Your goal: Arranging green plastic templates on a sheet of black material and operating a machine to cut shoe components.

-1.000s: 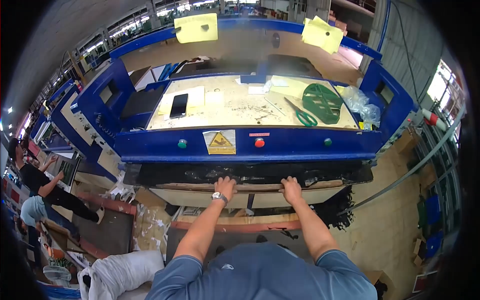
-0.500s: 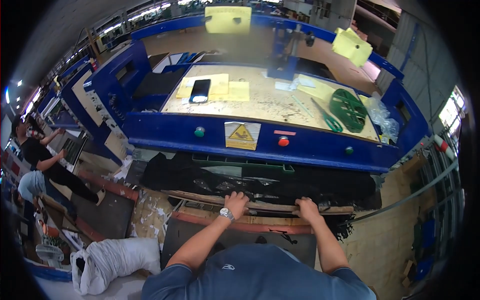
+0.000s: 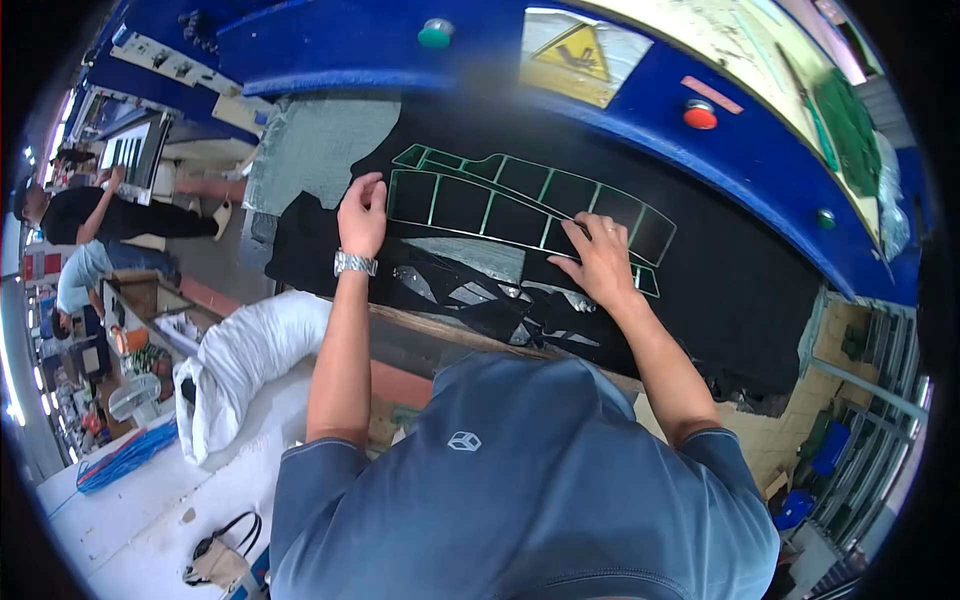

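A green-edged cutting die [image 3: 487, 212], divided into several cells, lies on black sheet material [image 3: 720, 260] under the blue press. It looks like two long curved parts side by side. My left hand [image 3: 362, 218], with a metal watch at the wrist, is beside the die's left end, fingers loosely bent and apart from the thumb; whether it touches the die is unclear. Toward the right end, my right hand [image 3: 602, 258] spans the nearer part, fingertips at its far edge and thumb at its near edge. Cut-out holes and torn strips [image 3: 500, 300] show in the sheet's near side.
Across the far side runs the blue press beam [image 3: 330, 50] with a green button [image 3: 436, 33], a red button [image 3: 700, 115] and a yellow warning sign [image 3: 585, 55]. At left lie a white sack [image 3: 260, 350] and a bag [image 3: 222, 560]; people [image 3: 95, 215] work beyond.
Both hands have left the board's front edge and moved forward onto the sheet and die. The board and sheet now show further out from under the press, and my view has dipped closer.
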The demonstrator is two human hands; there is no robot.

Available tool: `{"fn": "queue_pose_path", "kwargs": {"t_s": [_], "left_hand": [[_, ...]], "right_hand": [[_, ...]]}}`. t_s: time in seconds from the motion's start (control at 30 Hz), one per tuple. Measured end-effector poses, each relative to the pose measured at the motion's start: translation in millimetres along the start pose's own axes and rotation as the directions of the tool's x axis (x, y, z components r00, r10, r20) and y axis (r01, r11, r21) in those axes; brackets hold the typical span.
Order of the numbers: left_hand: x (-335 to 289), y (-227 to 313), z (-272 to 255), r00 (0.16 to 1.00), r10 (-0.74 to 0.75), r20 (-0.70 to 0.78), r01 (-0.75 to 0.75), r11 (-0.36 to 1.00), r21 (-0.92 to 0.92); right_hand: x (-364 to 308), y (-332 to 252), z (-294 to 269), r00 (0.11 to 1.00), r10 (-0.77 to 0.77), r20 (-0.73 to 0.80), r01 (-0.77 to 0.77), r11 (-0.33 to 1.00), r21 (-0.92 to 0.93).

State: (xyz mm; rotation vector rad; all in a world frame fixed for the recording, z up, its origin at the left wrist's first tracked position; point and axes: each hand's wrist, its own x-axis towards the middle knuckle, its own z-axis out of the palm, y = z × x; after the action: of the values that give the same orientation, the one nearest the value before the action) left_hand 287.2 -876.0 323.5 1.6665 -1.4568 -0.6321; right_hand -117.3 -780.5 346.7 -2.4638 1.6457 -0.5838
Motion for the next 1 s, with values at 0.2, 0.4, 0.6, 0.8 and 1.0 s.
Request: {"fn": "queue_pose_path", "kwargs": {"t_s": [0.2,0.4,0.6,0.8,1.0], "left_hand": [[23.6,-57.6,-3.1,0.886,-0.343,0.312,0.409,0.895,-0.177],[27.2,-27.8,-3.0,0.819,-0.372,0.436,0.518,0.807,-0.284],[27.5,-23.4,-9.4,0.796,-0.424,0.432,0.573,0.758,-0.311],[31.1,-41.1,-12.0,0.805,-0.315,0.502,0.477,0.848,-0.232],[21.4,-43.3,13.1,0.922,-0.074,0.38,-0.013,0.975,0.221]], "right_hand": [[-0.5,-8.8,11.5,0.999,0.052,0.002,-0.052,0.999,-0.01],[13.5,-23.2,28.0,0.989,0.145,-0.034,-0.144,0.989,0.039],[10.8,-31.9,19.6,0.987,0.15,-0.06,-0.144,0.986,0.088],[-8.6,-39.3,-28.6,0.979,0.049,-0.2,-0.039,0.998,0.057],[-67.8,-37.7,-95.0,0.997,0.059,-0.04,-0.048,0.969,0.241]]}}
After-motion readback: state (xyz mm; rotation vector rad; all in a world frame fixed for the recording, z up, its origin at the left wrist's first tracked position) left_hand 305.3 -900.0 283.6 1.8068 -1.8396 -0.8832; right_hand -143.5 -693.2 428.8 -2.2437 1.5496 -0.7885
